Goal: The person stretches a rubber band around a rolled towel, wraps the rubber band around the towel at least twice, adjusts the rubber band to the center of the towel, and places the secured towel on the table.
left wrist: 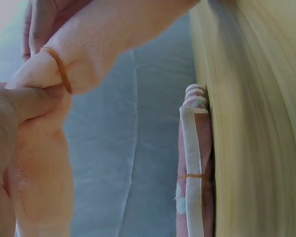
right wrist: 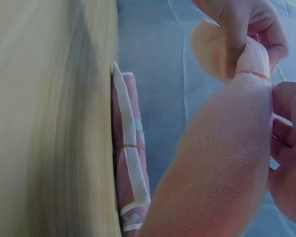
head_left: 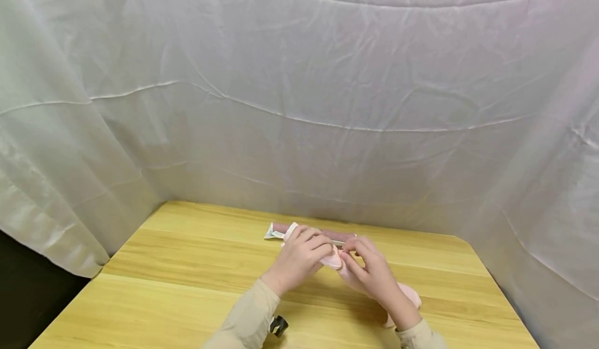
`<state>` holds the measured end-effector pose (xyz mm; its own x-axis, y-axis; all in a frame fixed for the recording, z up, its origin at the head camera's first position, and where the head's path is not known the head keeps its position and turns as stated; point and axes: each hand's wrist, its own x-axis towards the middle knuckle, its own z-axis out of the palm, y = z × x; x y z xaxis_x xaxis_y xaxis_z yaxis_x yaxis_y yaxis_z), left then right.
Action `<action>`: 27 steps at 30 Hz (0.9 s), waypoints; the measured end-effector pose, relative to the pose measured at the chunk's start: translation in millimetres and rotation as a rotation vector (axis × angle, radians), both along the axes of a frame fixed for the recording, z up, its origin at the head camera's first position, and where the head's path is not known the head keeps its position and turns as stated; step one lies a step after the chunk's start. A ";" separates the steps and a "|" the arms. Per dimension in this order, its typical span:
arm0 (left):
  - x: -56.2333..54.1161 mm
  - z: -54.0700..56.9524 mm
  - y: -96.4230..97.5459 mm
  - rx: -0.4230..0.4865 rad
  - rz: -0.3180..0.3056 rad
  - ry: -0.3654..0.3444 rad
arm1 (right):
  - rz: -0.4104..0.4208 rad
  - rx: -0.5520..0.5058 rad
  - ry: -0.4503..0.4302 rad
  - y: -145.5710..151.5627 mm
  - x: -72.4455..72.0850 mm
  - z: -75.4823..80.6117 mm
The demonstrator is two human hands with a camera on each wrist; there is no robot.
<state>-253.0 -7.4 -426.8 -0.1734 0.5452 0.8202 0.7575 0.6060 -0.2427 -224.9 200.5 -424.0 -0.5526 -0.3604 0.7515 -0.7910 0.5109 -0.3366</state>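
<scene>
A rolled, fluffy light-pink towel (left wrist: 44, 177) is raised above the table, with a thin orange-brown rubber band (left wrist: 61, 71) around its narrowed middle. My left hand (head_left: 304, 253) grips the roll on one side of the band; its thumb presses the cloth close to the band in the left wrist view. At the band, my right hand (head_left: 369, 268) pinches the cloth between thumb and fingers, though its exact fingertip contact is partly hidden. One end of the towel hangs beneath my right forearm in the head view.
Behind my hands, a second rolled towel (right wrist: 130, 173), dusky pink with white trim and its own band, lies on the wooden table (head_left: 154, 307) near the back edge. A pale curtain (head_left: 327, 156) surrounds the table. A small black object (head_left: 278, 326) shows beside my left sleeve.
</scene>
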 end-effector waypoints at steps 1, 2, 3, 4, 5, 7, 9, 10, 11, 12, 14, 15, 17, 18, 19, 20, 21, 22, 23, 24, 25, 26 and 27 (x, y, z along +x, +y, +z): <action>-0.1 -0.2 0.5 0.010 -0.006 0.013 | 0.013 -0.007 -0.003 -0.9 0.2 0.9; -0.2 -0.3 0.8 0.019 -0.009 0.023 | 0.030 -0.011 -0.009 -1.6 0.3 1.6; -0.2 -0.5 1.0 0.030 -0.011 0.031 | 0.049 -0.020 -0.015 -1.8 0.4 1.9; -0.3 -0.6 1.2 0.039 -0.009 0.037 | 0.071 -0.026 -0.014 -1.7 0.2 1.9; -0.3 -0.7 1.3 0.050 -0.007 0.042 | 0.091 -0.029 -0.010 -1.4 0.0 1.7; -0.3 -0.8 1.2 0.070 -0.003 0.048 | 0.124 -0.035 -0.002 -0.2 -0.4 1.0; -0.2 -0.5 1.1 0.084 0.001 0.052 | 0.145 -0.041 -0.001 1.5 -0.6 0.2; -0.1 -0.3 1.1 0.086 0.001 0.052 | 0.152 -0.042 -0.004 2.4 -0.6 0.1; 0.1 0.0 1.2 0.088 0.000 0.053 | 0.149 -0.043 -0.017 3.5 -0.5 0.0; 0.4 0.3 1.5 0.086 -0.003 0.054 | 0.138 -0.040 -0.028 4.6 -0.3 0.0; 1.3 1.3 2.5 0.075 -0.009 0.060 | 0.108 -0.019 -0.045 6.6 -0.2 0.6; 1.9 1.8 3.4 0.069 -0.015 0.067 | 0.093 -0.002 -0.033 7.4 -0.5 0.9; 2.9 2.4 5.5 0.058 -0.023 0.076 | 0.050 0.038 -0.008 8.3 -0.6 2.4; 3.4 2.7 6.3 0.055 -0.027 0.080 | 0.023 0.060 0.006 8.9 -0.7 3.1; 3.8 2.9 6.8 0.053 -0.028 0.080 | 0.001 0.081 0.017 9.8 -0.8 3.7; 4.0 3.1 7.0 0.054 -0.030 0.077 | -0.016 0.099 0.028 10.6 -0.8 4.4; 4.1 3.2 7.0 0.058 -0.031 0.071 | -0.032 0.112 0.033 11.4 -0.7 4.8; 4.1 3.2 6.6 0.062 -0.032 0.064 | -0.047 0.121 0.022 12.3 0.0 5.3; 4.1 3.2 6.0 0.067 -0.033 0.058 | -0.054 0.127 0.009 13.5 0.2 5.7; 4.0 3.2 5.4 0.073 -0.035 0.051 | -0.056 0.131 -0.005 14.4 0.5 6.1; 3.9 3.3 5.0 0.077 -0.037 0.045 | -0.053 0.131 -0.015 15.0 1.0 6.8; 3.6 3.1 4.8 0.080 -0.039 0.042 | -0.047 0.127 -0.024 15.3 1.5 7.6; 3.5 2.9 4.7 0.080 -0.041 0.041 | -0.045 0.126 -0.034 15.6 1.9 8.3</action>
<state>-249.5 -2.7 -424.0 -0.1177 0.4834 0.8675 0.7724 0.5936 -0.2260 -223.0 216.1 -415.7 -0.5945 -0.4253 0.6824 -0.7557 0.5854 -0.2936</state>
